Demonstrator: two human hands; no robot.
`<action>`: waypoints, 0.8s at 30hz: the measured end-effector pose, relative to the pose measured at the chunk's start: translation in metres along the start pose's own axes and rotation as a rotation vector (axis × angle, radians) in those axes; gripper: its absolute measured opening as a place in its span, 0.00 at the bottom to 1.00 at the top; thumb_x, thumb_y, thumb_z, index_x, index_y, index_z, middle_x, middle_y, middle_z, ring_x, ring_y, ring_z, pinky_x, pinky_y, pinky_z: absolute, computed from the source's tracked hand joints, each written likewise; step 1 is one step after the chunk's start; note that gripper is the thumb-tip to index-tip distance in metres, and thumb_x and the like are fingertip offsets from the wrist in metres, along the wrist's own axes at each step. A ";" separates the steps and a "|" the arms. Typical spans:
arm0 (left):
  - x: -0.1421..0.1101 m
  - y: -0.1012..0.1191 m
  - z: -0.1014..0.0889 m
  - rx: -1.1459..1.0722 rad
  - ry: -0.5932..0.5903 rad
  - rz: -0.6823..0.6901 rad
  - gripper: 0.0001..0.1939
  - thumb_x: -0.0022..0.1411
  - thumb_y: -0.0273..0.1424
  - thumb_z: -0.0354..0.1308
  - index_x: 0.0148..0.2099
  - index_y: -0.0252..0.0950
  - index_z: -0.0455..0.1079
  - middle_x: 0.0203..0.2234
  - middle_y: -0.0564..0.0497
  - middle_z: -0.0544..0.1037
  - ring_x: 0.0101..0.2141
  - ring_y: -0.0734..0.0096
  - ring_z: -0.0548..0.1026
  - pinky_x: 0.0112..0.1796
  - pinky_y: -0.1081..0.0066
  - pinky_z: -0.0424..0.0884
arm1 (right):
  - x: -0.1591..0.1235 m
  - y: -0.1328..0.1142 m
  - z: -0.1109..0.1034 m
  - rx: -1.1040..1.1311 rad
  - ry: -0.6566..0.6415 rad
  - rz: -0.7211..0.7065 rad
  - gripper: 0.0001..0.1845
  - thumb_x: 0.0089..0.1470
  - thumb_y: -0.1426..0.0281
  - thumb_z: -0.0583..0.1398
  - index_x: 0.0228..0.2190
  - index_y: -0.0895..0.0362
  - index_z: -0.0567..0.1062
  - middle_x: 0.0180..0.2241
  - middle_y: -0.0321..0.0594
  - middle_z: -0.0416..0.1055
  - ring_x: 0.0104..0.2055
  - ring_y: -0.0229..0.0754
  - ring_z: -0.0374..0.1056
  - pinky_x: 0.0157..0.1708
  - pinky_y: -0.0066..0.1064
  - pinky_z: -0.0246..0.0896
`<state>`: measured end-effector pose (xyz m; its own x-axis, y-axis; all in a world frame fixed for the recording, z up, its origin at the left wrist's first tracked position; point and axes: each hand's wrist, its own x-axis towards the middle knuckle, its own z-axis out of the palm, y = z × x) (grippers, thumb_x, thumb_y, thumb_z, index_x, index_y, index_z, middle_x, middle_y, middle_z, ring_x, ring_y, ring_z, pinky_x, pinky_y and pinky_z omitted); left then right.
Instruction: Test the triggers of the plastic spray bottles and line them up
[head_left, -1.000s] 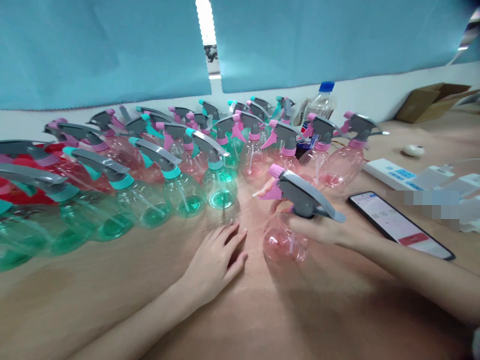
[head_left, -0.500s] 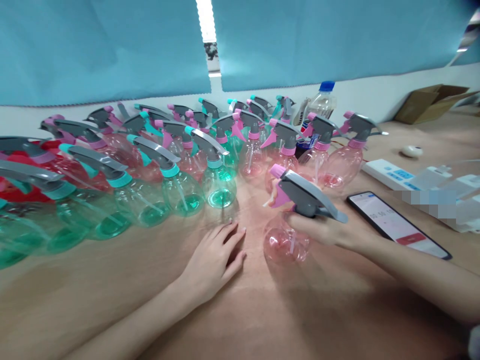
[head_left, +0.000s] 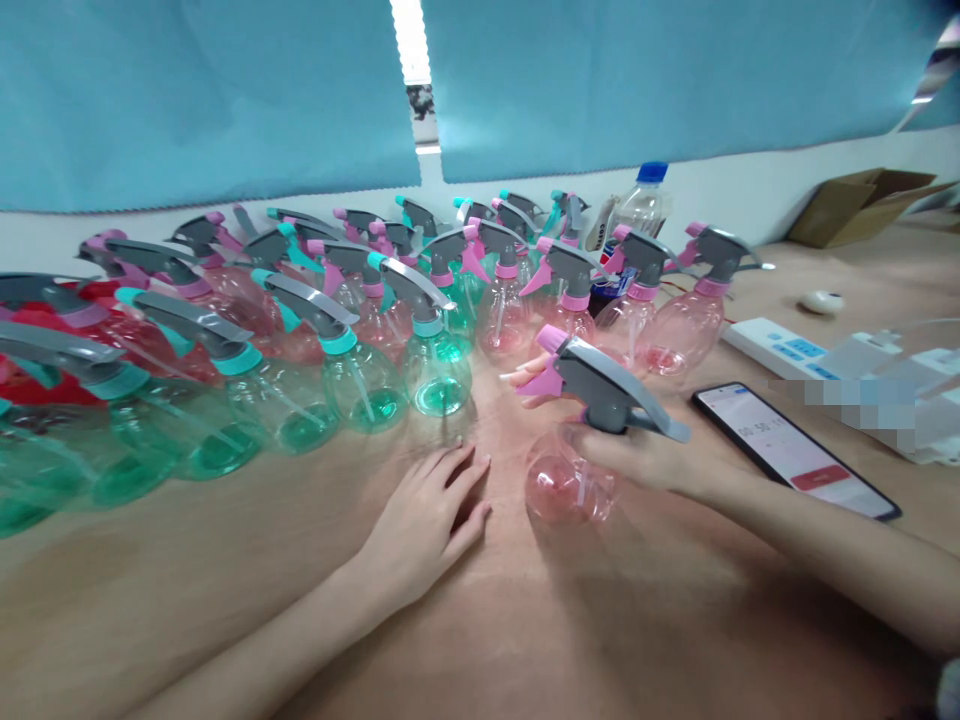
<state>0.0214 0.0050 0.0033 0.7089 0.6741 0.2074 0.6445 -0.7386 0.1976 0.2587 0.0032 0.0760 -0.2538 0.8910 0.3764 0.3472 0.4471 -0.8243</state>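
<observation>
Pink plastic tinted the spray bottle (head_left: 571, 484) on the near table (head_left: 480, 610), right of centre; our right hand (head_left: 619, 450) wrapped its neck, fingers extended by the trigger. Our left hand (head_left: 424, 520) lay nearby, fingers slightly spread.

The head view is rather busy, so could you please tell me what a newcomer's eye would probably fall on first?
Probably the crowd of green and pink spray bottles, stretching from the left edge to right of centre, below the broad blue covering. Next might come the single pink bottle nearer the viewer, gripped around its neck by the right hand, with the lit phone to its right.
</observation>
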 end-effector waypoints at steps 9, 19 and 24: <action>-0.001 -0.001 0.001 -0.006 0.010 0.000 0.20 0.68 0.35 0.49 0.58 0.34 0.65 0.55 0.38 0.69 0.55 0.50 0.67 0.52 0.50 0.67 | 0.002 -0.007 0.000 0.028 -0.022 -0.008 0.32 0.41 0.78 0.54 0.50 0.47 0.67 0.43 0.36 0.72 0.30 0.37 0.68 0.25 0.28 0.66; 0.000 -0.001 0.000 -0.001 0.003 0.001 0.19 0.68 0.35 0.49 0.58 0.33 0.65 0.55 0.38 0.69 0.55 0.51 0.67 0.52 0.50 0.66 | 0.004 -0.008 0.001 0.037 -0.010 -0.072 0.26 0.41 0.79 0.53 0.43 0.49 0.72 0.38 0.36 0.73 0.40 0.42 0.71 0.38 0.35 0.73; 0.000 -0.001 0.001 0.010 0.005 0.004 0.20 0.69 0.35 0.49 0.58 0.32 0.65 0.56 0.38 0.69 0.55 0.51 0.66 0.52 0.50 0.66 | 0.004 -0.011 0.001 0.038 -0.010 -0.061 0.30 0.41 0.80 0.52 0.47 0.48 0.70 0.40 0.36 0.73 0.29 0.37 0.69 0.31 0.32 0.73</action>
<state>0.0210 0.0053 0.0025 0.7100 0.6712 0.2133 0.6446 -0.7413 0.1868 0.2531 0.0016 0.0860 -0.2823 0.8611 0.4228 0.2960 0.4974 -0.8154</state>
